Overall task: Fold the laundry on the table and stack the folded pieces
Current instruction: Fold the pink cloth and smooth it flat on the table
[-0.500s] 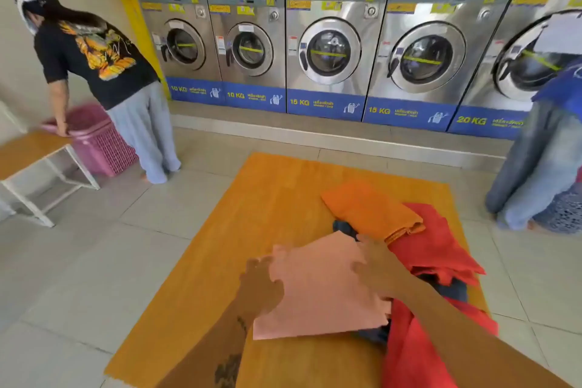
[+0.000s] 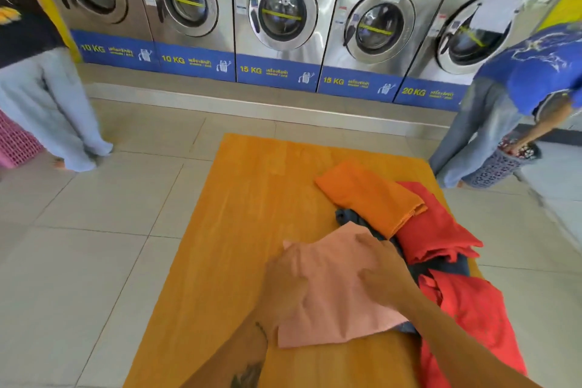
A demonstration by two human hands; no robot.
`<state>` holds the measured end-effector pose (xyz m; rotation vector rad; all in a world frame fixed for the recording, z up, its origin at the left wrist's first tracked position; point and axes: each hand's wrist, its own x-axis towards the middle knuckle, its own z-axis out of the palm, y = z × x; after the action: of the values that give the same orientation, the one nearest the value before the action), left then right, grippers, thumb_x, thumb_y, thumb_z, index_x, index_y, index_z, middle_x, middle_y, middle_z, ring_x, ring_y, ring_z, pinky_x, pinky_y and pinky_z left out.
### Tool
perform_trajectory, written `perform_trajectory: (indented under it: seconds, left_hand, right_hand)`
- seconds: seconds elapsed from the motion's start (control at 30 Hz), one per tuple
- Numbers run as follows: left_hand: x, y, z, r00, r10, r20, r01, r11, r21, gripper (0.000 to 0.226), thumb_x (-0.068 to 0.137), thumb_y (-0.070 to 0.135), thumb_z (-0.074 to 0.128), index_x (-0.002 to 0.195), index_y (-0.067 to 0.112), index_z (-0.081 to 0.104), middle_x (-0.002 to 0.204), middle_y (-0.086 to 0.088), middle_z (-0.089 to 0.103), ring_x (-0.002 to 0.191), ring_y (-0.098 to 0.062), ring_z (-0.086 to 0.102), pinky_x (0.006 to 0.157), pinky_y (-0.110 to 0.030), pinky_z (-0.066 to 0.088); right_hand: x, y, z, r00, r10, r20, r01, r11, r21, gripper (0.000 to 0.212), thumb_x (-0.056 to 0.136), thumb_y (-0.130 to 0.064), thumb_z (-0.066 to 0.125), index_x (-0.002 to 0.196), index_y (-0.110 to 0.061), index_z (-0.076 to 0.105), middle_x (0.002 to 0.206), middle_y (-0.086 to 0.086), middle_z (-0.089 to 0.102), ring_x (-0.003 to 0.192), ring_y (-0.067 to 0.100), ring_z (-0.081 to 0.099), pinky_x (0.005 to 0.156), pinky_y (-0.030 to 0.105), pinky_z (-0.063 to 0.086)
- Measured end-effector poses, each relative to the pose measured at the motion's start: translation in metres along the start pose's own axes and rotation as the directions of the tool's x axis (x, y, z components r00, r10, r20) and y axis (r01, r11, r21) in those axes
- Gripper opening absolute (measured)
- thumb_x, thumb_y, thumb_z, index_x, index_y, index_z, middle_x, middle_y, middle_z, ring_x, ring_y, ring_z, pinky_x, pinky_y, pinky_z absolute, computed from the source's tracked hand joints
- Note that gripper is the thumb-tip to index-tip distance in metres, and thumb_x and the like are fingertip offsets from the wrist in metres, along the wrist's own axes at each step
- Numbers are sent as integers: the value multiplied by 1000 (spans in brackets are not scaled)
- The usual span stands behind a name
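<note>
Honestly, with both the left hand (image 2: 285,282) and right hand (image 2: 382,274) just lying flat, fingers open, on the pink piece (image 2: 337,299) at the bench's (image 2: 252,198) near middle, it'll probably slide or bunch against the unfolded red heap (image 2: 441,230) touching it.

My forearms leave the picture at its near edge, and so does the near end of the bench (image 2: 220,261). The dark garment (image 2: 346,218) lies mostly buried under the pink cloth (image 2: 333,299) and the orange cloth (image 2: 371,195), so I cannot tell what it is. The red garment (image 2: 472,318) runs off the near edge. My left hand (image 2: 285,285) is blurred.
</note>
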<state>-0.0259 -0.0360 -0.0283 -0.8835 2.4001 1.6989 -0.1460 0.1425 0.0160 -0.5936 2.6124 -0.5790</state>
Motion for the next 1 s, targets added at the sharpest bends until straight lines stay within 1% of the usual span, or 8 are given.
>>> perform_trajectory:
  seconds: [0.13,0.27,0.43,0.6,0.73,0.8,0.93,1.0]
  left_hand:
    - [2,5,-31,994,-77,83,100,942,-321,72,83,4,59,143,40,43,136,15,39,124,-12,44,101,-32,44]
    - [9,8,-59,1000,-4,4,5,926,-377,68,84,1,52,138,43,50,147,21,38,131,-4,39,109,-32,38]
    - [26,12,-99,997,73,-16,-74,965,-251,63,90,2,43,141,40,48,143,27,34,134,-1,34,116,-35,33]
    - [60,8,-138,966,117,-232,-138,987,-77,45,95,5,47,124,36,62,128,19,53,116,1,48,97,-18,34]
    - [99,6,-158,925,160,-346,-124,984,124,43,95,6,46,118,36,66,118,11,58,108,-6,54,92,-19,40]
    - [119,8,-165,907,194,-374,-136,975,175,42,94,7,45,119,35,66,115,11,59,106,-8,56,90,-20,43]
    - [170,16,-183,892,234,-387,-147,959,241,42,95,8,44,119,34,65,114,11,59,105,-7,56,88,-16,40]
    - [196,31,-192,878,278,-390,-168,941,294,42,96,8,42,121,33,65,117,10,58,106,-9,55,87,-15,37]
  right_hand:
    - [-9,-11,9,991,-34,-131,47,994,100,57,79,-8,59,122,-43,51,116,-4,49,102,16,52,84,28,38]
    - [-5,-37,19,973,-50,-224,78,990,119,53,87,-7,56,125,-44,49,112,-9,45,96,13,49,83,28,38]
    - [22,-69,34,965,-74,-252,102,990,101,55,87,-8,52,136,-32,51,123,-6,47,92,12,52,77,29,48]
    - [59,-99,56,970,-87,-227,110,990,91,56,91,-13,49,143,-31,42,144,-2,35,115,19,51,86,32,51]
    - [102,-121,64,979,-108,-170,122,990,71,60,92,-14,44,149,-31,32,152,1,28,136,21,37,113,27,31]
    - [127,-132,61,981,-116,-153,122,992,27,60,94,-15,43,151,-29,28,152,2,29,139,20,33,114,23,20]
    - [183,-150,50,983,-121,-136,127,991,38,61,92,-11,41,149,-30,31,147,7,33,122,22,46,98,27,40]
    - [216,-155,46,985,-111,-133,124,987,98,63,92,-8,41,150,-28,30,151,7,29,127,25,44,103,32,42]
